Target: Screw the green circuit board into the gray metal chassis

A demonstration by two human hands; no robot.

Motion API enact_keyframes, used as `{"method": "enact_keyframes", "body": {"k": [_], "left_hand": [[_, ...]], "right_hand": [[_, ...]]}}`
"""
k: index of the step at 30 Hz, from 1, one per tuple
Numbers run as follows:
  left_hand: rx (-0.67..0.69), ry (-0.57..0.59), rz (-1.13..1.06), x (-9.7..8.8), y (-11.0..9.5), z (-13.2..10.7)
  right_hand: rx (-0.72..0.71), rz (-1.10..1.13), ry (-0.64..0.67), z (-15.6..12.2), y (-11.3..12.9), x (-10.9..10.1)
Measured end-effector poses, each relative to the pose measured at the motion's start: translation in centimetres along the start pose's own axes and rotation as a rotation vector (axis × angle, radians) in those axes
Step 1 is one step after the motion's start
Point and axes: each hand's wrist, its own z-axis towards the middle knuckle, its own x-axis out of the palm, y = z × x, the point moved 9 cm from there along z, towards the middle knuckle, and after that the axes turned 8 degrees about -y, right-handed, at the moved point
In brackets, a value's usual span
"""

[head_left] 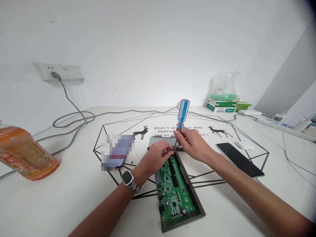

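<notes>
A green circuit board (175, 194) lies in a grey metal tray (197, 204) on the white table, running away from me. My right hand (195, 143) is closed on the shaft of a blue-and-clear-handled screwdriver (182, 115), held nearly upright with its tip at the board's far end. My left hand (155, 157), a watch on its wrist, is pinched at that same far corner, right beside the screwdriver tip. What its fingertips hold is too small to make out.
A blurred-out phone (117, 151) lies left of the board and a dark phone (239, 159) and white earbud case (244, 145) to the right. An orange drink bottle (23, 153) is at far left. Grey cables, a wall socket (60, 72), boxes (221, 106) and a power strip (283, 123) line the back.
</notes>
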Motion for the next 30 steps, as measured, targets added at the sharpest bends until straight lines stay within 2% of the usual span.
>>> {"method": "enact_keyframes", "body": {"k": [7,12,22,30], "left_hand": [[0.040,0.059,0.088,-0.6,0.1,-0.1],[0.081,0.119,0.186,-0.1,0.3,-0.1],[0.059,0.108,0.213,0.3,-0.4,-0.2],[0.058,0.073,0.165,0.9,-0.1,0.2]], "right_hand": [[0.045,0.099,-0.062,-0.3,0.3,-1.8],[0.089,0.155,-0.095,-0.7,0.2,-2.5],[0.098,0.180,-0.109,-0.8,0.0,-2.4],[0.020,0.046,-0.104,-0.7,-0.1,-1.3]]}}
